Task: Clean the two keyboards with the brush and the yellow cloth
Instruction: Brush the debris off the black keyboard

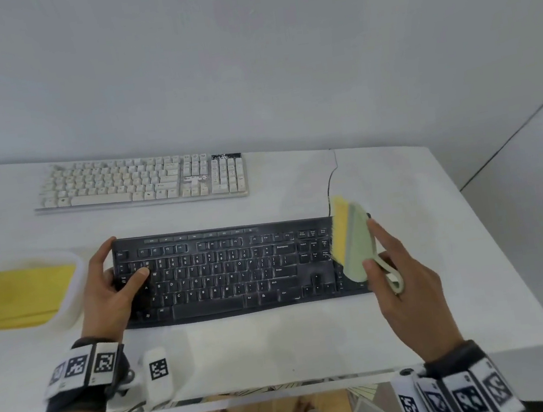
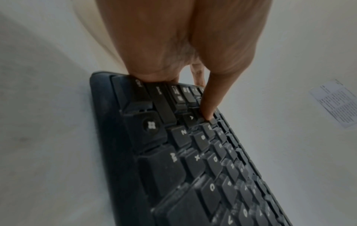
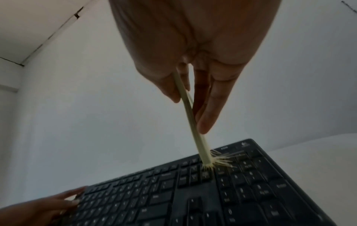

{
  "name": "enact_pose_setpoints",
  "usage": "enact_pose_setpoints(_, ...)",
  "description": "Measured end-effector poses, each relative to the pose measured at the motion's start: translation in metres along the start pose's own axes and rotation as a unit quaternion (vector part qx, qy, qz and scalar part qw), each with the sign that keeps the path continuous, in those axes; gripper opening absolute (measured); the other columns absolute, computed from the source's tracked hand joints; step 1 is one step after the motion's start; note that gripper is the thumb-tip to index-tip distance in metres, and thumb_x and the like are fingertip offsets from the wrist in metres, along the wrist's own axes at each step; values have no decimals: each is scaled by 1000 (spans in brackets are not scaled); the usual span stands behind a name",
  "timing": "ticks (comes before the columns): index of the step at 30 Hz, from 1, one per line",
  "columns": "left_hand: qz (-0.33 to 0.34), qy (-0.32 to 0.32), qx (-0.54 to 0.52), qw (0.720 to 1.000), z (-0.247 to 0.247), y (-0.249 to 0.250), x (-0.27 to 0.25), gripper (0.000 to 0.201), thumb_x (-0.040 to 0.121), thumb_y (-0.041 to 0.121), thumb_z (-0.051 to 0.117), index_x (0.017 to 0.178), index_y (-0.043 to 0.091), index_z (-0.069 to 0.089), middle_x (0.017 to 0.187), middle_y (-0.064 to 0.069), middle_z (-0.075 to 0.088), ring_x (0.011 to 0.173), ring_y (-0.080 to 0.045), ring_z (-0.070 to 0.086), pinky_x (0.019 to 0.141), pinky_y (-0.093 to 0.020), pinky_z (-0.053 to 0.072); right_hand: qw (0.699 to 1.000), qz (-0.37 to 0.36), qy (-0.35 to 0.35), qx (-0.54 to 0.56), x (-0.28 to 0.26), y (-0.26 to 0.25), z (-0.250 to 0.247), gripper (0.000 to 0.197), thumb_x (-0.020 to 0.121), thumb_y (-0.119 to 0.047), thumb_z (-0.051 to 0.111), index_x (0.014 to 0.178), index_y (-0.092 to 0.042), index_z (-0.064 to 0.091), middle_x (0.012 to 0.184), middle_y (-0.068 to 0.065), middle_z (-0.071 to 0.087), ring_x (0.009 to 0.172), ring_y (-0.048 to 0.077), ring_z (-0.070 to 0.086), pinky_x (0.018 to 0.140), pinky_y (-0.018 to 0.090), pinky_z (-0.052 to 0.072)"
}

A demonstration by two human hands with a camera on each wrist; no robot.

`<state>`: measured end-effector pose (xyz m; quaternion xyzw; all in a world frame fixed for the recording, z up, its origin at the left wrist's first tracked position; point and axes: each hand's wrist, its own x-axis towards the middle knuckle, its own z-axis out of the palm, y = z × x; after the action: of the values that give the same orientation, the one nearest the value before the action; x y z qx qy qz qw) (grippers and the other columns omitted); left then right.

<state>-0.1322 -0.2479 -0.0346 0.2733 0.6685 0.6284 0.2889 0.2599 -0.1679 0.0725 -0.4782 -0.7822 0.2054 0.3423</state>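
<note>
A dusty black keyboard (image 1: 227, 270) (image 2: 203, 160) (image 3: 193, 191) lies across the near middle of the white table (image 1: 281, 343). My left hand (image 1: 111, 282) (image 2: 173, 45) holds its left end, thumb on the keys and fingers over the far edge. My right hand (image 1: 400, 275) (image 3: 193, 68) grips a pale green brush (image 1: 355, 246) (image 3: 193, 122), and its yellow bristles (image 1: 338, 228) press on the keys at the keyboard's right end. A white keyboard (image 1: 142, 183) lies further back. The yellow cloth (image 1: 16, 296) lies folded in a white tray (image 1: 77, 286) at the left.
A black cable (image 1: 330, 180) runs from the black keyboard's far right corner toward the back of the table. A wall stands right behind the table. The table's right edge is close to my right hand. A printed label (image 2: 336, 104) shows in the left wrist view.
</note>
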Motion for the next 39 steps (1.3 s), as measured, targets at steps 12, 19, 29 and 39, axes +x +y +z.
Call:
enact_pose_setpoints(12,-4,0,6,1000,0,3,-2,68,97,-4,64,143,41,43,101,-7,69,71,-2,70,59,-24,62,999,8,-35,-16,13,14,-27,50,96,-21,53,143,-35,42,85,-5,66,69,14,66,63,27,51)
enact_pose_setpoints(19,-8,3,-11,1000,1,4,-3,68,97,-4,64,143,42,44,101,-8,68,82,-19,66,59,-23,61,964,103,-245,-25,-13,34,-33,46,96,-35,49,127,-65,32,72,-1,63,60,21,63,62,40,57)
enact_pose_setpoints(29,-6,0,-12,1000,1,5,-3,67,96,-5,65,132,49,48,104,-10,67,86,-21,66,63,-21,62,994,47,-95,-17,-5,39,-19,55,97,-18,53,139,-48,34,93,-12,64,75,5,66,70,19,56)
enact_pose_setpoints(39,0,13,10,1000,5,11,-7,65,97,-6,63,135,43,45,100,-5,67,67,3,70,58,-20,60,999,29,-35,-19,4,41,-43,48,96,-24,53,142,-35,44,89,-10,66,71,11,68,66,23,54)
